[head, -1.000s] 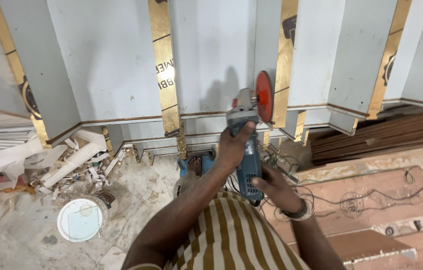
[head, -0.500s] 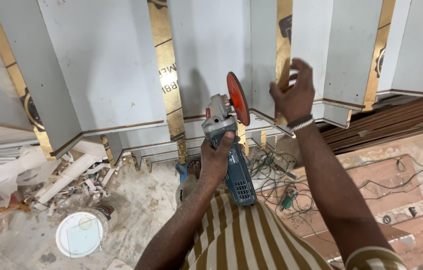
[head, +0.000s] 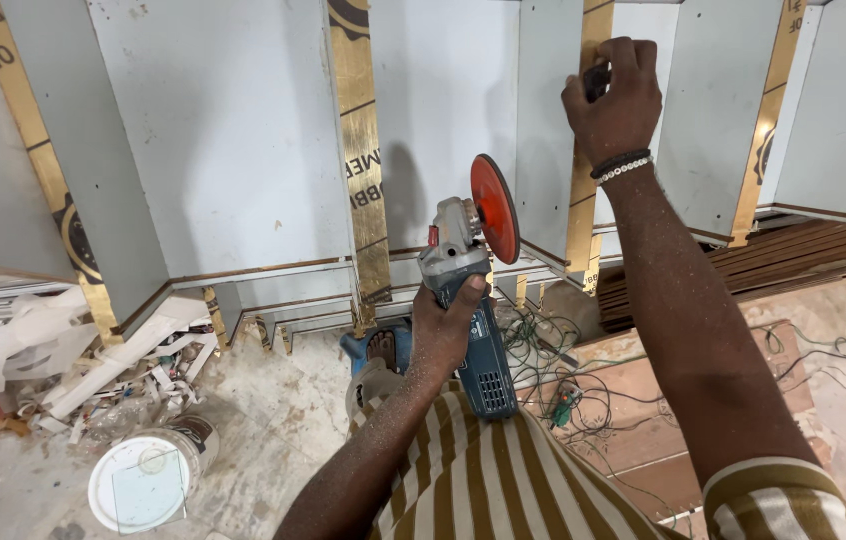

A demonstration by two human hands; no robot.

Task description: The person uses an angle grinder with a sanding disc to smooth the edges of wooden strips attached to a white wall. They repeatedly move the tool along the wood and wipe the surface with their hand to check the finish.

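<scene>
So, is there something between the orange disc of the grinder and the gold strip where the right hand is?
Nothing visible stands between them. The grinder, held in the left hand, has its orange disc raised in open air, apart from the white panels. The gold strip under the right hand is only partly covered by that hand.

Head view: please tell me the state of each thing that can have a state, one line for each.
Angle grinder: held up, orange disc on edge, off the panel.
Left hand: closed around grinder body.
Right hand: raised, pressed on the gold strip.
White bucket: upright on floor, lid on.
Cables: tangled, loose.
</scene>
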